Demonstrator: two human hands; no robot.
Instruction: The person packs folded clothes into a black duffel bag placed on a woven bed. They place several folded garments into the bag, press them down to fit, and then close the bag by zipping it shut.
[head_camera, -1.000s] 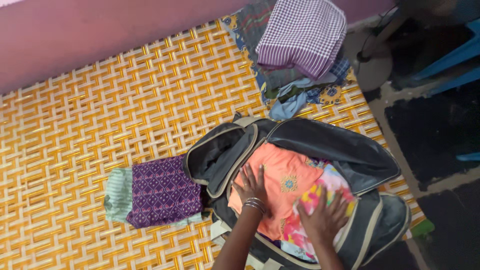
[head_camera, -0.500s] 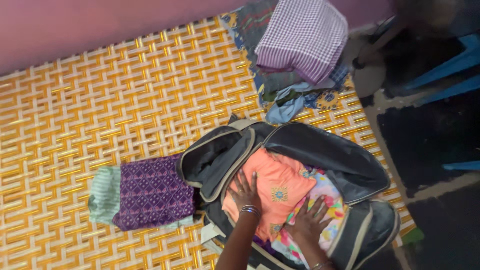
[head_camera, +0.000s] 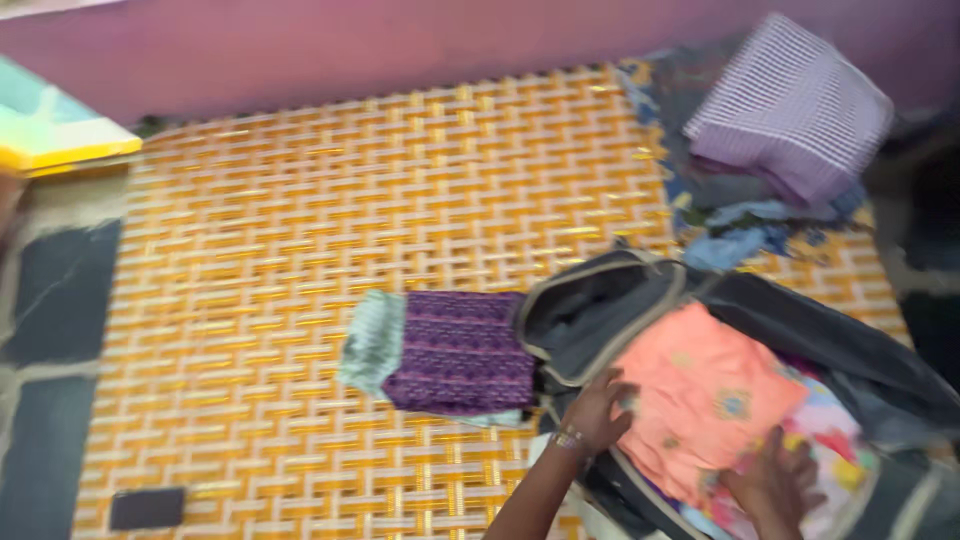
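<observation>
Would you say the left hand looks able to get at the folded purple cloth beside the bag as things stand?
Probably yes. The left hand rests at the open bag's near edge, and the folded purple cloth lies right beside it on the woven mat, with nothing between them.

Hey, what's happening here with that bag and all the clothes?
A person is bent over an open dark bag on a yellow woven mat. The left hand lies flat at the edge of an orange garment inside the bag, and the right hand presses on colourful floral fabric beside it. A folded purple patterned cloth rests on the mat just left of the bag, and a pile topped by a purple checked cloth sits further back. The picture is blurred.
</observation>
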